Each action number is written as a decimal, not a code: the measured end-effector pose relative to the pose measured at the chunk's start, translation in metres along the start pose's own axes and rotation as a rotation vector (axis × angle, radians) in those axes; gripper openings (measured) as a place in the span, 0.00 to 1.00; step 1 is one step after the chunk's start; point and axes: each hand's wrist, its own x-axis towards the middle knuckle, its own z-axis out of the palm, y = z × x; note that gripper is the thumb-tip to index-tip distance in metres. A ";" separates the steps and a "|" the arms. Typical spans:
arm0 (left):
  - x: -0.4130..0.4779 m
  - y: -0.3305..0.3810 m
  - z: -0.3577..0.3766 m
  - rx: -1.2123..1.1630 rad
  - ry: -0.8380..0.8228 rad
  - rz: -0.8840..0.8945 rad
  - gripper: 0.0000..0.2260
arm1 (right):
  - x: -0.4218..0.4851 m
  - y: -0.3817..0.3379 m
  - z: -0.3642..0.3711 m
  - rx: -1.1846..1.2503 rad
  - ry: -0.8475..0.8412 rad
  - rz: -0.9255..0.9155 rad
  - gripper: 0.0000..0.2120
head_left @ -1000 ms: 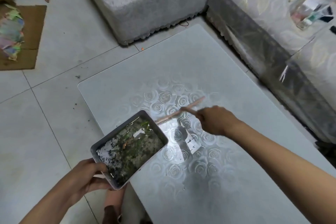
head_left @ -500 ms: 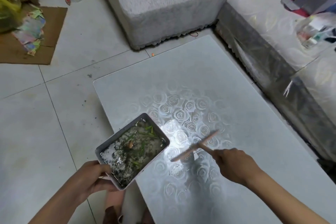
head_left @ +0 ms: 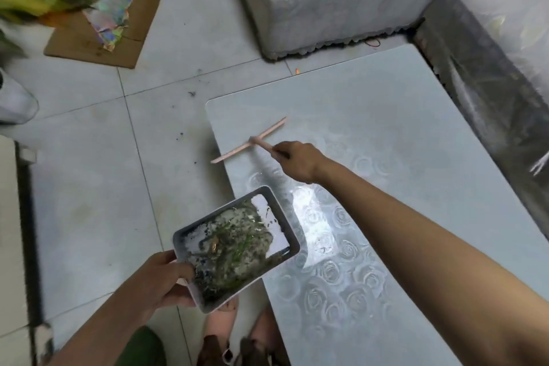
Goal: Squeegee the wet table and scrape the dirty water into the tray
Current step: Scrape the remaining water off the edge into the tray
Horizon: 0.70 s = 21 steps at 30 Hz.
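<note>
My right hand grips the handle of a pink squeegee. Its blade lies across the left edge of the pale glass table, one end sticking out over the floor. My left hand holds the near corner of a grey tray against the table's left edge, closer to me than the squeegee. Dirty water with green scraps and dark bits fills the tray. A wet sheen shows on the rose-patterned glass beside the tray.
A grey covered sofa block stands beyond the table, another sofa along its right side. Cardboard with coloured scraps lies on the tiled floor at upper left. My feet in pink slippers stand below the tray.
The squeegee has moved from the wet patch beside the tray out to the table's far left edge. The camera has swung left. My left hand keeps the tray at the edge.
</note>
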 end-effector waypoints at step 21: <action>0.003 -0.023 -0.047 0.053 0.046 0.007 0.11 | -0.016 -0.018 0.012 -0.431 -0.026 -0.004 0.29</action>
